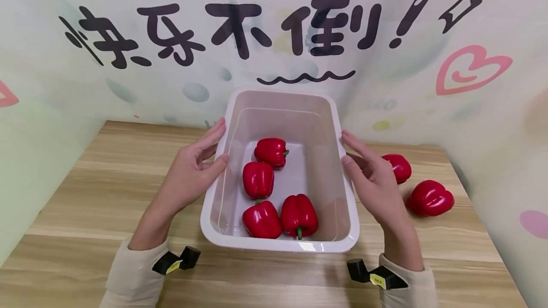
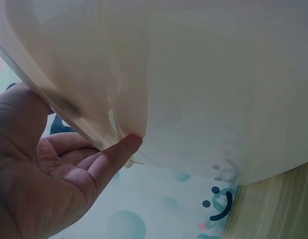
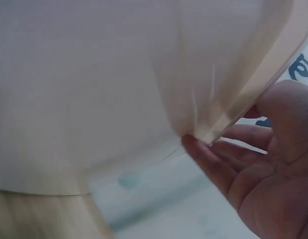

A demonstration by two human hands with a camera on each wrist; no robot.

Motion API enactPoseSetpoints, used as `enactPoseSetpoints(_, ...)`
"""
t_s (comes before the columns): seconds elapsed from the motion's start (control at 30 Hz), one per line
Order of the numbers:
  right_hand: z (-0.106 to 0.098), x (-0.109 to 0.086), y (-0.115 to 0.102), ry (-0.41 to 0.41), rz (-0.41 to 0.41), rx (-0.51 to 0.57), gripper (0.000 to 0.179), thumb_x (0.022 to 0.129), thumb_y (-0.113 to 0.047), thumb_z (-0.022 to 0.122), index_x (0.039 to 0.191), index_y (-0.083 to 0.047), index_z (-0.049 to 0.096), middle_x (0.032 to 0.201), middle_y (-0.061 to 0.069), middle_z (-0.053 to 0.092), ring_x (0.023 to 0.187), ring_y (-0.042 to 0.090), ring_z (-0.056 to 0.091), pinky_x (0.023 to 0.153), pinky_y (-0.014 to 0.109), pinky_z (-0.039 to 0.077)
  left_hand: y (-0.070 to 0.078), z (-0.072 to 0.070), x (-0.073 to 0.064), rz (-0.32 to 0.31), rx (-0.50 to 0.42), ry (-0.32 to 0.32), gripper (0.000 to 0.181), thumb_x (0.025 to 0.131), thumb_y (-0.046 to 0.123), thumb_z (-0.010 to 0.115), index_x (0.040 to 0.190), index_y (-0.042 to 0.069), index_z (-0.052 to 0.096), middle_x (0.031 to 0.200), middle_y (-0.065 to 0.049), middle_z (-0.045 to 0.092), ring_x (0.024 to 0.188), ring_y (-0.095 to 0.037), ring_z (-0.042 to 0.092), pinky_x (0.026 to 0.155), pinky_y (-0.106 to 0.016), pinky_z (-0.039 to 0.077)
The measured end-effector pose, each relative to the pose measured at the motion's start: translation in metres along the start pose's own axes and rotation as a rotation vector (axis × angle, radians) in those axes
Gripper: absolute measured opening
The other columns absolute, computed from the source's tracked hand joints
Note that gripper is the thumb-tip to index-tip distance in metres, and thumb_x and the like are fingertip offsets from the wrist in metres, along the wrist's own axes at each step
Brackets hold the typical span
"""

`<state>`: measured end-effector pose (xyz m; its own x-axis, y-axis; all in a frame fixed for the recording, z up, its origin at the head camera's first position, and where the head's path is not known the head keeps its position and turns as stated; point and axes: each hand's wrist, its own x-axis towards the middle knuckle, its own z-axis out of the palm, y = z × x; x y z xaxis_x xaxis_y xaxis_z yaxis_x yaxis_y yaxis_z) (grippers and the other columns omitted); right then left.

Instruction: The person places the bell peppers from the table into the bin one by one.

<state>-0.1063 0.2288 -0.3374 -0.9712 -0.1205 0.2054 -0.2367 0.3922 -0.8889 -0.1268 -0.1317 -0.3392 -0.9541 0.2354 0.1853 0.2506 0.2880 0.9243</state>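
Note:
A pale plastic bin [image 1: 280, 245] tilts toward me in the middle of the head view, with several red bell peppers [image 1: 258, 179] lying in it. My left hand [image 1: 192, 170] holds its left rim, thumb over the top and fingers beneath the lip. On the opposite side my right hand [image 1: 374, 179] grips the right rim the same way. Both wrist views look up at the bin's outer wall [image 2: 193, 89], and fingertips touch it just below the lip. In the right wrist view the bin [image 3: 94, 99] hangs above the wood.
Two more red peppers lie on the wooden table [image 1: 85, 203] at the right: one pepper [image 1: 430, 198] beyond my right wrist, another pepper [image 1: 398, 168] partly hidden behind that hand. A printed backdrop cloth [image 1: 171, 94] rises behind the table's far edge.

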Motion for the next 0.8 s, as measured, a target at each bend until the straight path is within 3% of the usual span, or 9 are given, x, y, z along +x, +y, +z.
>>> enactPoseSetpoints(0.13,-0.002,-0.008,0.012,0.042,0.046,0.093,0.045,0.109,-0.015,0.056,0.154,-0.010,0.056,0.150,0.000,0.062,0.118,0.001,0.073,0.093,0.017,0.060,0.002,0.000,0.000,0.003,0.001,-0.002,0.062,0.102,0.004,0.062,0.160,0.003,0.042,0.173,-0.004,0.036,0.149,-0.039,0.051,0.094,-0.044,0.058)
enactPoseSetpoints(0.33,-0.009,-0.030,0.035,0.062,0.087,0.171,0.044,0.108,-0.009,0.057,0.149,0.005,0.053,0.135,-0.014,0.067,0.118,-0.004,0.071,0.095,0.016,0.059,0.003,0.000,0.000,0.010,0.010,0.003,0.062,0.101,0.003,0.062,0.160,0.002,0.042,0.173,-0.006,0.037,0.149,-0.040,0.051,0.093,-0.045,0.058)
enactPoseSetpoints(0.57,-0.014,-0.050,0.055,0.203,0.098,-0.001,0.046,0.105,-0.009,0.063,0.150,-0.002,0.056,0.135,-0.018,0.068,0.124,-0.005,0.065,0.100,0.007,0.052,0.004,0.001,-0.001,-0.004,-0.008,0.036,0.061,0.102,0.003,0.060,0.159,0.001,0.042,0.172,-0.006,0.037,0.148,-0.039,0.052,0.094,-0.044,0.058)
enactPoseSetpoints(0.8,-0.020,-0.071,0.064,0.325,0.176,-0.057,0.049,0.101,-0.008,0.068,0.149,-0.004,0.057,0.132,-0.019,0.068,0.121,-0.005,0.065,0.098,0.004,0.050,0.003,0.006,0.000,-0.006,-0.039,0.068,0.060,0.100,-0.001,0.059,0.158,-0.001,0.043,0.172,-0.009,0.038,0.146,-0.039,0.054,0.095,-0.042,0.057)
